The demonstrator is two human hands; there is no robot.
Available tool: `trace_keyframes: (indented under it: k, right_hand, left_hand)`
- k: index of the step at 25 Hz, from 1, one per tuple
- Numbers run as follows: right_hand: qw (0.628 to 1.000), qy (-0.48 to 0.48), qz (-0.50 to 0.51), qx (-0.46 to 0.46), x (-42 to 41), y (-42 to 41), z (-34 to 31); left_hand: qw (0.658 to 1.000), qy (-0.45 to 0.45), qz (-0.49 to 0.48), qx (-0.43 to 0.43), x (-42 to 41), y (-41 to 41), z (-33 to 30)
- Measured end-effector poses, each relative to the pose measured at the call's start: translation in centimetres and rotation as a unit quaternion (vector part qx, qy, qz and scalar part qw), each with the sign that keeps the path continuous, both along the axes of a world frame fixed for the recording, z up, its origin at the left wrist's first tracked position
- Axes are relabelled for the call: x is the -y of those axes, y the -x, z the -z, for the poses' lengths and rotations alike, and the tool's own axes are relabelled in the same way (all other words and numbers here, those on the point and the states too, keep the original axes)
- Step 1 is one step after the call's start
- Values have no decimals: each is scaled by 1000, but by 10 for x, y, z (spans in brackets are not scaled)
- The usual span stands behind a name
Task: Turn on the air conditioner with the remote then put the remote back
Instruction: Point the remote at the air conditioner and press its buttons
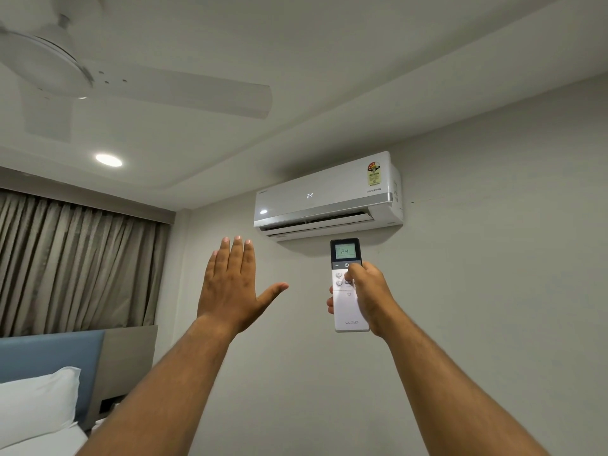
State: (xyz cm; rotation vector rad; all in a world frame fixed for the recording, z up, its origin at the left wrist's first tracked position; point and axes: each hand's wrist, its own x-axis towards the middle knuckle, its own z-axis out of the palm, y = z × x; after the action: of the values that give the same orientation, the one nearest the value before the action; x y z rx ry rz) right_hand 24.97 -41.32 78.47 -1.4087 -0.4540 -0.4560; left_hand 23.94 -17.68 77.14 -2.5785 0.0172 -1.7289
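The right hand (368, 291) held the remote (348, 284) upright in a closed grip, thumb on its buttons, just below the wall-mounted air conditioner (325, 195) showing 24, while the left hand (230, 287) hovered open, fingers spread wide.

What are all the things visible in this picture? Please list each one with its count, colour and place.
air conditioner: one, white, high on the wall, flap open, display shows 24
remote: one, white with dark top, screen shows 24, held below the air conditioner
ceiling fan: one, white, upper left on the ceiling
ceiling light: one, white, lit, left part of the ceiling
curtains: grey-beige, closed, left wall
headboard: one, blue, lower left
pillow: one, white, lower left on the bed
left hand: open, empty, fingers pointing up
right hand: closed on the remote, thumb on the buttons
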Motion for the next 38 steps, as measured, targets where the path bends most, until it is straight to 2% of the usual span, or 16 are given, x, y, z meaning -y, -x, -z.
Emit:
trace_keyframes:
  k: [38]
  right_hand:
    - [1000,4,3,-7,-11,-17,-3]
  left_hand:
    - [1000,-1,-13,-2,-21,-11,2]
